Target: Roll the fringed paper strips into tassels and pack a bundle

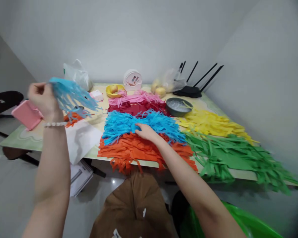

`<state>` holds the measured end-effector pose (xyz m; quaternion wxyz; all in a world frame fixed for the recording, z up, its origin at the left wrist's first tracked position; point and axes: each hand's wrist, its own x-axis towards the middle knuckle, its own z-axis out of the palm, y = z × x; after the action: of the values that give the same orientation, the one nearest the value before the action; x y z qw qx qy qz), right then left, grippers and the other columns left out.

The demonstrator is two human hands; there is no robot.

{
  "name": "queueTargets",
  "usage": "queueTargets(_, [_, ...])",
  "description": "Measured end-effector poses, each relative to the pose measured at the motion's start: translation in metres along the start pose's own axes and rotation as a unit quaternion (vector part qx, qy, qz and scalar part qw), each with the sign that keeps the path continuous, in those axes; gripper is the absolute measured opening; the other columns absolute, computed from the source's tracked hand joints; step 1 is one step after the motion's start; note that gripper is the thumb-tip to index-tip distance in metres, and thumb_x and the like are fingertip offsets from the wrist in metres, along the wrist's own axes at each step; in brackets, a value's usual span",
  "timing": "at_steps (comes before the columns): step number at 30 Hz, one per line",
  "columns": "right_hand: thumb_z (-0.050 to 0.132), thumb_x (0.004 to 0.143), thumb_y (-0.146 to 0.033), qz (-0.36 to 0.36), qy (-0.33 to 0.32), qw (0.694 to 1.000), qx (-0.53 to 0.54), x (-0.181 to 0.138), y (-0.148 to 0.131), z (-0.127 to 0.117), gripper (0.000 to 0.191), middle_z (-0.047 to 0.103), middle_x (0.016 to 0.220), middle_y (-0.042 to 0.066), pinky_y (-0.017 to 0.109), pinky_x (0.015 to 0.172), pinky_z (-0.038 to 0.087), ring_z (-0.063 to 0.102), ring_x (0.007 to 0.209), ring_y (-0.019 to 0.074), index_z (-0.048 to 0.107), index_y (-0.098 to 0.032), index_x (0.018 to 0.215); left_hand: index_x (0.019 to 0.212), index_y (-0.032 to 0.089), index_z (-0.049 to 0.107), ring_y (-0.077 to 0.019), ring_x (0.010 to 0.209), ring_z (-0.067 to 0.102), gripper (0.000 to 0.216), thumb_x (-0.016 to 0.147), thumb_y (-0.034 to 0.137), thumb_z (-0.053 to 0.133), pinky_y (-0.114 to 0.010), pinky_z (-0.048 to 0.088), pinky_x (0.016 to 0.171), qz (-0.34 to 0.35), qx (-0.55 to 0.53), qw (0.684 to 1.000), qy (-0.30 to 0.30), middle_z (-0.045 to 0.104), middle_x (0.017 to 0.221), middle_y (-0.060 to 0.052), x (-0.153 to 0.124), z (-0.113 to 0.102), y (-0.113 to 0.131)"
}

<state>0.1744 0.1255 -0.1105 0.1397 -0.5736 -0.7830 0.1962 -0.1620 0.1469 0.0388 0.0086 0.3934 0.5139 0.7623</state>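
Observation:
My left hand [45, 99], with a beaded bracelet at the wrist, is raised at the left and closed on a light blue fringed paper strip [73, 94]. The strip hangs out to the right, its cut ends blurred. At the middle of the table my right hand [147, 133] rests on a pile of blue fringed paper [121, 124], thumb and fingers apart. Orange fringed paper [129, 147] lies just in front of that pile, partly under my right wrist and over the table edge. Behind it are dark red fringed paper [139, 108] and pink fringed paper [145, 97].
Yellow fringed paper [211, 122] and green fringed paper [233, 157] spread over the right side. A dark bowl [179, 107], a black router [187, 91], a yellow bowl [111, 94] and a plastic bag [76, 74] stand behind. Left are a pink stand [28, 115] and white paper [80, 138].

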Motion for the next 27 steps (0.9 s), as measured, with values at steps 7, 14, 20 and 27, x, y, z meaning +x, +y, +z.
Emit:
queueTargets(7, [0.052,0.094,-0.035,-0.15,0.258,0.946,0.124,-0.097,-0.085,-0.023,0.038,0.065,0.128,0.014,0.042,0.105,0.044,0.057,0.122,0.0271,0.06,-0.018,0.126,0.08,0.021,0.058,-0.0225,0.084,0.065,0.003,0.08,0.018,0.058,-0.038,0.05,0.076,0.212,0.168,0.884,-0.381,0.07,0.089,-0.005,-0.142,-0.038,0.077])
queueTargets(14, [0.048,0.086,-0.011,-0.173,0.308,0.926,0.135,-0.116,-0.08,-0.004,0.035,0.069,0.119,0.011,0.047,0.104,0.045,0.058,0.118,0.0274,0.062,-0.021,0.117,0.08,0.023,0.051,-0.0185,0.079,0.062,0.011,0.084,0.013,0.05,-0.031,0.048,0.072,0.137,0.122,0.847,-0.5,0.064,0.083,-0.002,-0.206,-0.051,0.085])
queueTargets(20, [0.052,0.085,-0.01,-0.197,0.231,0.944,0.125,-0.144,-0.059,-0.051,0.019,0.073,0.091,0.005,0.033,0.08,0.052,0.067,0.086,0.0215,0.066,-0.021,0.093,0.093,0.022,0.059,-0.0192,0.09,0.066,0.007,0.086,0.02,0.058,-0.03,0.051,0.08,0.015,0.017,0.828,-0.56,0.07,0.098,-0.004,-0.193,-0.058,0.083])
queueTargets(27, [0.058,0.088,-0.023,-0.124,0.154,0.973,0.12,-0.154,-0.049,-0.078,0.018,0.074,0.091,0.002,0.023,0.06,0.047,0.064,0.064,0.0145,0.066,-0.019,0.103,0.08,0.019,0.061,-0.014,0.066,0.057,0.018,0.092,0.032,0.057,-0.024,0.045,0.06,-0.011,0.015,0.795,-0.607,0.064,0.073,0.001,-0.2,-0.047,0.072])
